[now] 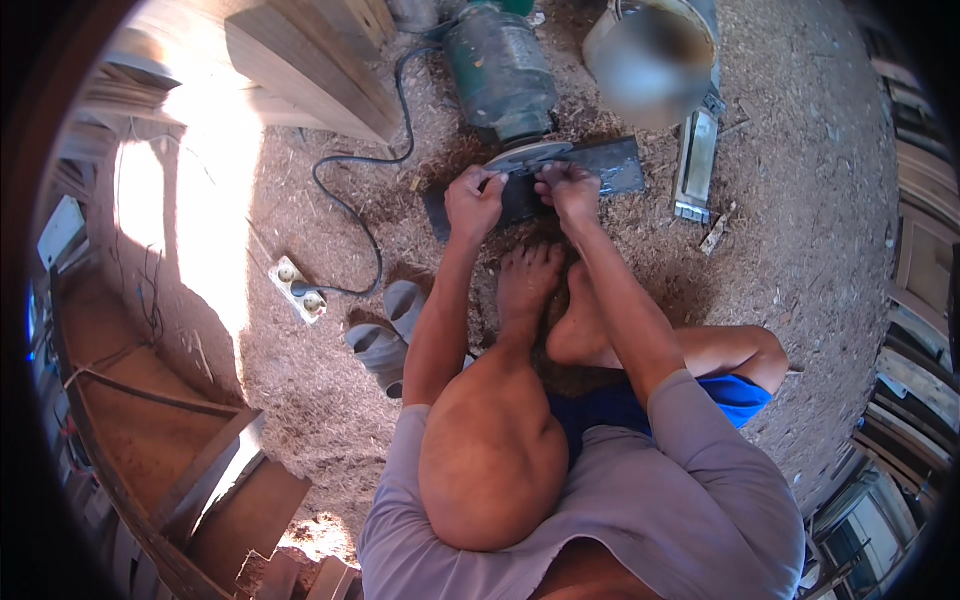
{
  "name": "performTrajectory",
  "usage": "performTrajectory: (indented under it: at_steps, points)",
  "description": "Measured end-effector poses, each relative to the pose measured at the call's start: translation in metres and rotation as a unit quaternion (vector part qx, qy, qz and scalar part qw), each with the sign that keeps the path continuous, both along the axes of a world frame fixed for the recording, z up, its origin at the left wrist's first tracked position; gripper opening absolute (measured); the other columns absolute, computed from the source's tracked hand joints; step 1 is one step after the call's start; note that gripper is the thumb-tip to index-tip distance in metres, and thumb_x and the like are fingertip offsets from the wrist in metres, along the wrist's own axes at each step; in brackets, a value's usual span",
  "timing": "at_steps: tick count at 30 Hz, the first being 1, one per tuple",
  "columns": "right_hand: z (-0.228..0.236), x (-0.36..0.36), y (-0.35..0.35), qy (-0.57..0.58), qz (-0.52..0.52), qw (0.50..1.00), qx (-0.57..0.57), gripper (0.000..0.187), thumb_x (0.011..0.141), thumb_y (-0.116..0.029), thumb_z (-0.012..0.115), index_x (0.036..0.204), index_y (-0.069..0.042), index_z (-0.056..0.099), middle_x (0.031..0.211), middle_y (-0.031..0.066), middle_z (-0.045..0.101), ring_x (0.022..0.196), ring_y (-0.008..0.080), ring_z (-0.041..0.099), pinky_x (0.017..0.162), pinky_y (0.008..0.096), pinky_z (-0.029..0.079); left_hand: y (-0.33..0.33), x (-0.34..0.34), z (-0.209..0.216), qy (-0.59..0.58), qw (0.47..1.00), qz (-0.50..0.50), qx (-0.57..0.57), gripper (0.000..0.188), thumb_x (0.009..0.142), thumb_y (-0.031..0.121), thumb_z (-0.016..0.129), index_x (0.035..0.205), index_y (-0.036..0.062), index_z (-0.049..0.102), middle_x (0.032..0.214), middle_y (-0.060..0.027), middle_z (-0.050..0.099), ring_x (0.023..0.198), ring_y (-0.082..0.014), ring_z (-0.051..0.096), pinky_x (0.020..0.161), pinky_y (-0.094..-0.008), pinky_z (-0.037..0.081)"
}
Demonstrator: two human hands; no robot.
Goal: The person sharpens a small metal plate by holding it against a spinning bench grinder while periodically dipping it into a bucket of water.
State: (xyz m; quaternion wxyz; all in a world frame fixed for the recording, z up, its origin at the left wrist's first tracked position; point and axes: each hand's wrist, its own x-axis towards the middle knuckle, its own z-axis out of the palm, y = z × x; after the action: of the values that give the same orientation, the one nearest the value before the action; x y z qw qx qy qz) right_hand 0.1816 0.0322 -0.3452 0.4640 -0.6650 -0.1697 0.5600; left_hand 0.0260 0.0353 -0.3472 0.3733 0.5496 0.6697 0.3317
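A green electric motor (500, 75) lies on the ground ahead of me, with a flat grey disc (528, 156) on its near end. Under the disc is a dark, flat board (622, 166). My left hand (474, 203) is closed in a pinch at the disc's left side, thumb and finger together by its near edge. At the right side my right hand (569, 190) has its fingers curled in, also close to the near edge. Whatever lies between the fingertips is too small to make out. Whether the disc is spinning cannot be told.
A black cable (322, 190) loops from the motor to a white power strip (298, 290) at the left. Grey sandals (378, 350) lie beside my left forearm. Wooden beams (310, 70), a bucket (600, 45) and a long metal piece (697, 155) surround the motor. Shavings cover the ground.
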Motion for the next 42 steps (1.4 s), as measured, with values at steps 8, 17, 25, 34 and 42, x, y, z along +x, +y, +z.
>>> performTrajectory:
  at_steps: [8, 17, 25, 34, 42]
  points:
    - [-0.001, -0.003, 0.000, -0.002, -0.002, 1.000, 0.001, 0.007, 0.089, -0.009, 0.062, 0.089, -0.002, 0.059, 0.077, 0.0060, 0.066, 0.056, 0.0093, 0.061, 0.046, 0.0221, 0.045, 0.001, -0.003, -0.015, -0.041, 0.999, 0.017, -0.020, 0.020, 0.077, 0.020, 0.070, 0.086, 0.0020, 0.068, 0.077, -0.0148, 0.068, 0.072, -0.0239, 0.067, 0.069, -0.0330, 0.050]
    - [0.008, 0.001, -0.007, 0.006, 0.059, 0.998, 0.031, 0.007, 0.090, -0.008, 0.061, 0.093, -0.002, 0.061, 0.080, 0.0069, 0.068, 0.061, 0.0102, 0.063, 0.052, 0.0218, 0.050, -0.008, -0.017, -0.010, -0.215, 0.974, 0.046, -0.062, 0.009, 0.083, 0.008, 0.065, 0.086, -0.0005, 0.065, 0.073, -0.0069, 0.065, 0.067, -0.0105, 0.060, 0.064, -0.0246, 0.048]
    - [0.045, 0.048, -0.065, 0.425, 0.226, 0.875, -0.044, 0.018, 0.092, -0.017, 0.061, 0.104, -0.004, 0.061, 0.091, 0.0076, 0.068, 0.072, 0.0129, 0.065, 0.063, 0.0269, 0.054, -0.046, -0.022, 0.047, -0.320, 0.937, -0.113, -0.081, 0.007, 0.086, 0.000, 0.060, 0.093, -0.0008, 0.060, 0.088, -0.0070, 0.065, 0.078, -0.0100, 0.060, 0.072, -0.0249, 0.050]
    - [0.112, 0.106, -0.036, 0.331, 0.229, 0.904, 0.140, 0.017, 0.086, -0.011, 0.067, 0.101, -0.006, 0.062, 0.087, 0.0017, 0.062, 0.077, 0.0118, 0.059, 0.072, 0.0280, 0.051, -0.047, -0.020, 0.067, -0.367, 0.917, -0.150, -0.042, 0.013, 0.088, 0.003, 0.058, 0.100, -0.0005, 0.061, 0.102, -0.0108, 0.065, 0.095, -0.0154, 0.060, 0.088, -0.0304, 0.048]
    - [0.162, 0.189, 0.118, -0.004, 0.150, 0.962, 0.226, 0.008, 0.087, -0.010, 0.065, 0.094, -0.007, 0.061, 0.077, -0.0005, 0.060, 0.065, 0.0091, 0.054, 0.059, 0.0240, 0.044, -0.049, -0.037, 0.066, -0.462, 0.882, -0.086, -0.022, 0.028, 0.090, 0.024, 0.064, 0.105, 0.0020, 0.056, 0.104, -0.0103, 0.064, 0.091, -0.0170, 0.061, 0.086, -0.0332, 0.049]
